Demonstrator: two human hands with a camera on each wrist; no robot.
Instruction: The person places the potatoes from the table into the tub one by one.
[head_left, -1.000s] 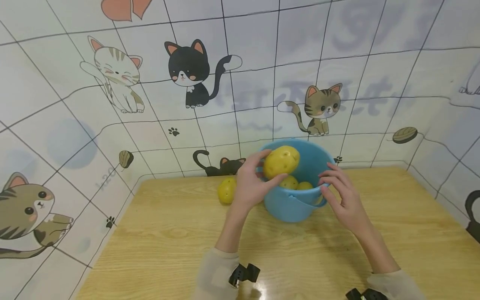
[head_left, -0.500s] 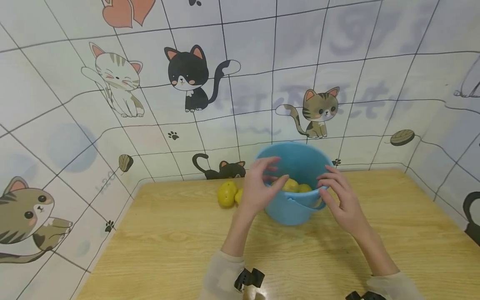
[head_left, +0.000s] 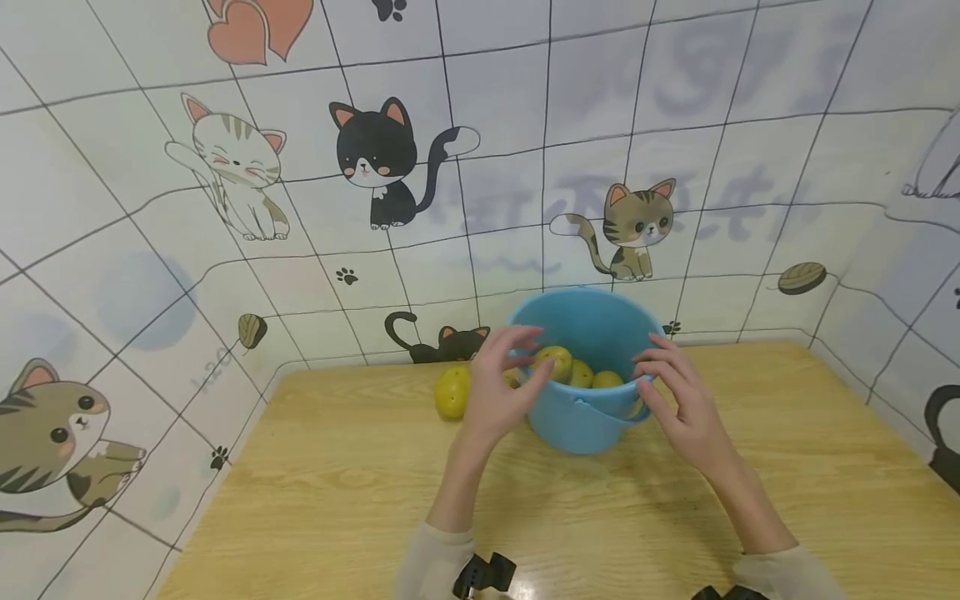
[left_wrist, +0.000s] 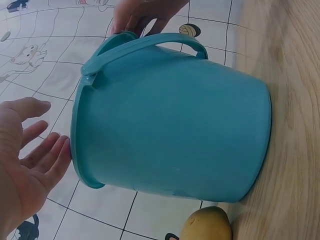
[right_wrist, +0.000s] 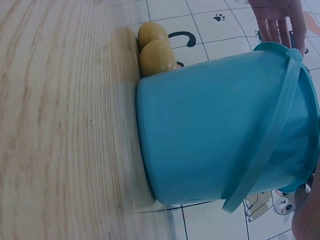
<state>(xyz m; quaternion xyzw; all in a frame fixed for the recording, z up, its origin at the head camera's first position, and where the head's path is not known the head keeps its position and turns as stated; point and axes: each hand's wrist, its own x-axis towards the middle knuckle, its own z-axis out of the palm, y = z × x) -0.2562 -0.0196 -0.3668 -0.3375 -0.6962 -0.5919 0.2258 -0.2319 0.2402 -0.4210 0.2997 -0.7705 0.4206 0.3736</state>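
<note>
A light-blue bucket [head_left: 577, 429] stands upright on the table against the wall, with several yellow potatoes [head_left: 606, 380] inside. My left hand [head_left: 498, 387] is at the bucket's left rim, fingers spread and slightly bent, holding nothing; in the left wrist view the left hand [left_wrist: 25, 165] has its fingertips at the rim. My right hand [head_left: 686, 408] holds the right rim between thumb and fingers; the left wrist view shows this right hand [left_wrist: 145, 12] at the rim's far side. Left of the bucket lies a potato [head_left: 452, 392], and the right wrist view shows a second potato [right_wrist: 156, 58] beside it.
The wood-grain table [head_left: 337, 500] extends in front and to both sides. A wall [head_left: 510, 125] with a cat print and grid lines rises close behind the bucket. The bucket's handle [right_wrist: 265, 145] hangs down on the near side.
One second ago my left hand held a potato over the bucket; that hand now holds none, and another potato shows inside. The left hand has shifted slightly left. My right hand stays on the rim.
</note>
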